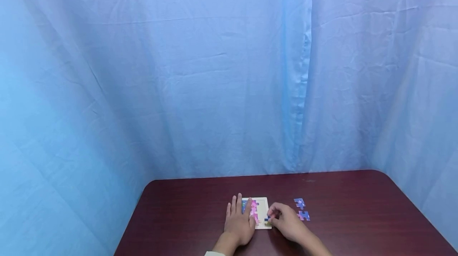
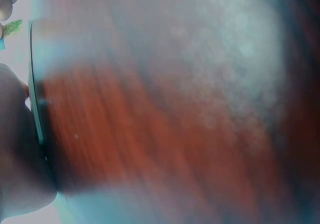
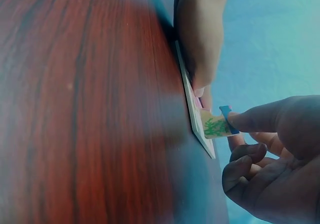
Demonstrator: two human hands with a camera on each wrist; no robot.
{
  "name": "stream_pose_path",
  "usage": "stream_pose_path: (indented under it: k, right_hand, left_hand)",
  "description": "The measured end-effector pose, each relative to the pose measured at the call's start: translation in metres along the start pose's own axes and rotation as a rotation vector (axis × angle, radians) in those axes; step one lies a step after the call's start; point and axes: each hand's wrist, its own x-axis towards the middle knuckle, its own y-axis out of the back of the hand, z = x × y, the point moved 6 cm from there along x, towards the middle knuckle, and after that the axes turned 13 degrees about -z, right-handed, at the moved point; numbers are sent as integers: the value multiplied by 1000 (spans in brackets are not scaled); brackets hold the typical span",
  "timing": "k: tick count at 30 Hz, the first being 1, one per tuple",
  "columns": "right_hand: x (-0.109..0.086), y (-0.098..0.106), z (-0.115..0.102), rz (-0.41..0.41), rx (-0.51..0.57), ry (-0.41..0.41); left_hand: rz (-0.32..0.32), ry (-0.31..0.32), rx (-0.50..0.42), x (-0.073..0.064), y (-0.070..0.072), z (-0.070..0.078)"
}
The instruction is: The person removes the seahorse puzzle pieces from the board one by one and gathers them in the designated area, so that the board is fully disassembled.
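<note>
A puzzle tray (image 1: pixel 262 207) with a pale rim lies near the front of the table. Blue and pink pieces (image 1: pixel 254 208) fill its left part, while pale bare board shows on the right. My left hand (image 1: pixel 239 224) rests flat over the tray's left side, fingers straight and spread. Between thumb and finger, my right hand (image 1: pixel 288 222) pinches a puzzle piece (image 3: pixel 215 125), yellowish with green marks and a blue end. That piece is tilted up at the tray's lower right corner, its lower end at the board. Only part of the left hand (image 2: pixel 20 159) shows in the left wrist view.
Two loose puzzle pieces, one blue with a star (image 1: pixel 299 203) and one blue and pink (image 1: pixel 304 215), lie right of the tray, beyond the right hand. The dark red wooden table (image 1: pixel 193 204) has rounded far corners. Blue curtains (image 1: pixel 222 89) hang behind and beside it.
</note>
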Motion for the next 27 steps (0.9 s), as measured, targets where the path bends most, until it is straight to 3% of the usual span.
stream_pose_path:
  k: [8, 18, 27]
  right_hand:
    - [-7, 4, 4, -5, 45, -12]
    - [-14, 13, 13, -32, 105, 4]
    - [-26, 24, 22, -56, 59, 2]
  left_hand:
    - [-5, 2, -16, -6, 7, 5]
    - [-8, 12, 11, 1, -2, -1]
    - [-11, 12, 8, 0, -3, -2]
